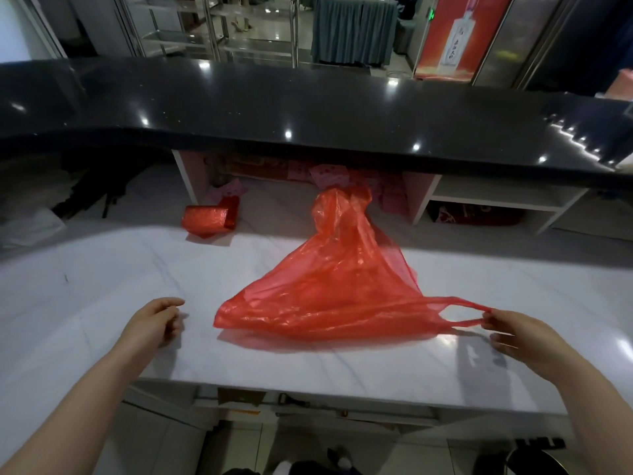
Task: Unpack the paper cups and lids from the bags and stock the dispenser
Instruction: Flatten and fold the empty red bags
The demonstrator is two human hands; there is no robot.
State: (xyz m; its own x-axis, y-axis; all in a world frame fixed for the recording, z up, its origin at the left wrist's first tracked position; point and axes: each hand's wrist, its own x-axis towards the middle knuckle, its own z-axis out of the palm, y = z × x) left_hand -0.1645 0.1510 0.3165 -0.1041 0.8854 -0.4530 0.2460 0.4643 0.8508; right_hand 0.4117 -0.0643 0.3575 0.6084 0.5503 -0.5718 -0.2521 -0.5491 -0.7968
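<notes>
Our right hand [513,332] pinches the red bag's [329,289] handle on the table [102,286]. Our left hand [156,320] hangs loosely curled, holding nothing.

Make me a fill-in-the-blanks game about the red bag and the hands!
1. The right hand pinches the red bag by its ____.
2. The bag lies on the ____ marble counter.
3. The left hand holds ____.
4. A small red roll lies to the ____ of the bag.

Missing words: handle; white; nothing; left
</notes>
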